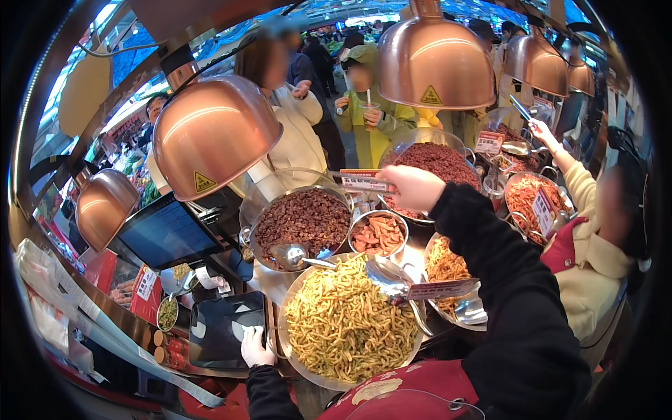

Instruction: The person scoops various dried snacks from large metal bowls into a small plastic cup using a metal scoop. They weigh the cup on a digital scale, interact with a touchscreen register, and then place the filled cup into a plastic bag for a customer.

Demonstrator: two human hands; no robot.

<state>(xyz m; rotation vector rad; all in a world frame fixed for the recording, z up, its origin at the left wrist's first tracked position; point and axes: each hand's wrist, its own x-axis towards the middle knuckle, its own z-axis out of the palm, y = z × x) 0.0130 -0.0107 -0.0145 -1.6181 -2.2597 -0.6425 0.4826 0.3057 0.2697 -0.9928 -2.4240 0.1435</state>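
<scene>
My right hand (412, 187), at the end of a black sleeve, reaches out over the pans and is closed on a printed price sign (362, 180). Beneath it stands a metal bowl of pinkish-brown strips (379, 234), beside a pan of dark brown diced food (303, 223) with a metal spoon. My left hand (257, 347), in a white glove, rests at the edge of a black flat tray-like surface (227, 325); whether it grips anything cannot be told. Between my arms a large pan holds yellow-green strips (352, 320), with a metal serving scoop (387, 278) and a sign on it.
Copper heat lamps (218, 136) hang over the counter. A touch screen (169, 231) stands at left. A co-worker in a cream top (588, 257) reaches across at right. People stand beyond the counter, one with a drink cup (370, 113). Pans of shredded food (533, 202) lie at right.
</scene>
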